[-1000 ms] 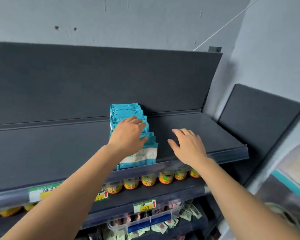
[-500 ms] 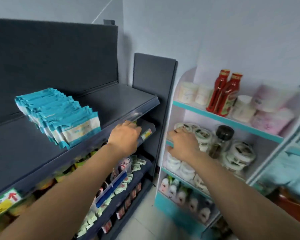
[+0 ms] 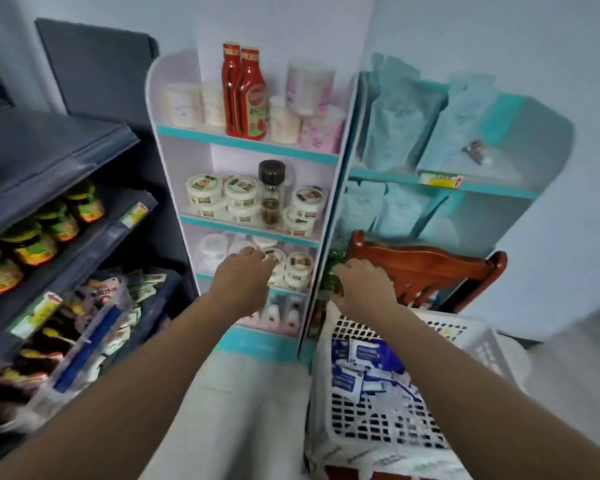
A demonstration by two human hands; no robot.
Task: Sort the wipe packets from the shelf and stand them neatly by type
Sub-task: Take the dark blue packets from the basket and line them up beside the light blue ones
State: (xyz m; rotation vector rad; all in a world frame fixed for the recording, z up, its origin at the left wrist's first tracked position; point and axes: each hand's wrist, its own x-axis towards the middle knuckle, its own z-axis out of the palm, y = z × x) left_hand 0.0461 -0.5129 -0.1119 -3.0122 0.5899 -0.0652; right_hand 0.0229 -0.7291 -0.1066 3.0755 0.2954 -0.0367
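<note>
One white basket [image 3: 482, 337] stands low on the right, and the wipe packets [image 3: 357, 372] lie inside it in a loose heap. They are too jumbled and blurred to count. They are small, flat, blue-and-white sachets, lying flat and overlapping, none upright.

Two bare hands reach forward. The right hand [image 3: 364, 289] is over the basket's far rim, fingers loosely bent and a little apart, with nothing seen in them. Whether the tips touch anything cannot be told. The left hand [image 3: 245, 278] hangs to the left of the basket, fingers relaxed and close together, holding nothing.

One brown wooden chair [image 3: 426, 268] is just behind the basket. One white shelf unit [image 3: 174, 161] rises behind and left of the basket, with two red bottles [image 3: 253, 95] high above it.
</note>
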